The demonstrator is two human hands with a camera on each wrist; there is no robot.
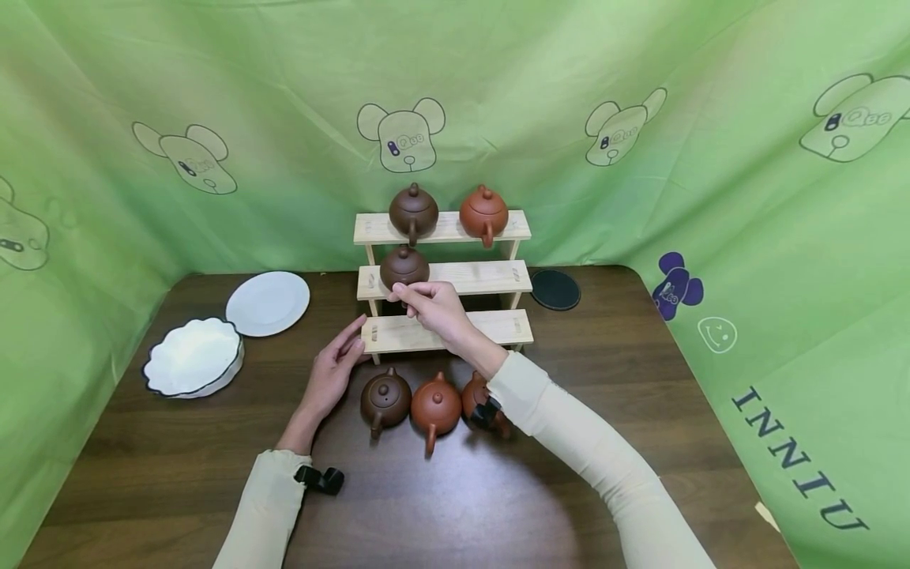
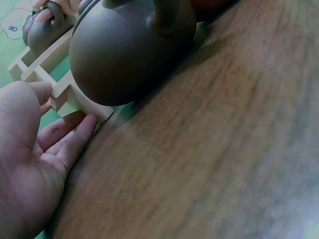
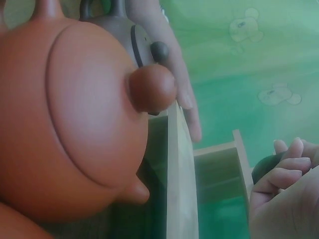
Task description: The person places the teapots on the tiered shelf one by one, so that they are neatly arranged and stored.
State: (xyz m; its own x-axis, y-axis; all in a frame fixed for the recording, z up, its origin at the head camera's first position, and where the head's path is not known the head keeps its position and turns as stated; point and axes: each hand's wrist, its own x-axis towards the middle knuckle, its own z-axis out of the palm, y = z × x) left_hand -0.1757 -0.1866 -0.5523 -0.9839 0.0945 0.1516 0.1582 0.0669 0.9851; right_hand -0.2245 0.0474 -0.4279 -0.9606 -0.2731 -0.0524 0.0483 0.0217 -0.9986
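Observation:
On the middle step of a three-tier wooden shelf (image 1: 483, 276) sits a dark brown teapot (image 1: 404, 265) at the left. My right hand (image 1: 437, 308) reaches over the lowest step and pinches this teapot's handle, as the left wrist view also shows. Fingers extended, my left hand (image 1: 332, 371) touches the left end of the lowest step. Close beside it on the table stands another dark brown teapot (image 2: 129, 55). An orange-red teapot (image 3: 89, 104) and a second red one (image 1: 475, 391), partly hidden by my right wrist, complete the front row.
The top step bears a dark brown teapot (image 1: 414, 207) and a red teapot (image 1: 483, 209). At the left lie a white plate (image 1: 268, 303) and a scalloped white dish (image 1: 193, 357). A black round coaster (image 1: 555, 289) lies right of the shelf. Green curtains (image 1: 284, 79) enclose the table.

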